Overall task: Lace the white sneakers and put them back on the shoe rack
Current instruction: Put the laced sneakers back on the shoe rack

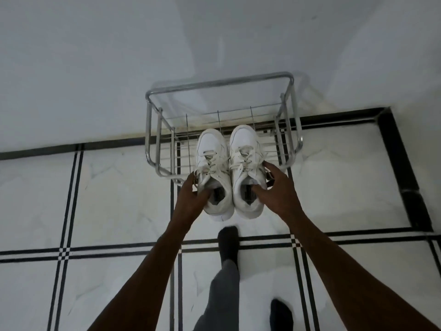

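Two white laced sneakers are held side by side, toes pointing at the wall, over the front of a chrome wire shoe rack. My left hand grips the left sneaker at its collar, thumb inside the opening. My right hand grips the right sneaker the same way, fingers along its outer side. The heels stick out past the rack's front bar. I cannot tell whether the soles rest on the wire shelf.
The rack stands against a white wall on a white tiled floor with black lines. My feet in dark socks stand just in front of the rack.
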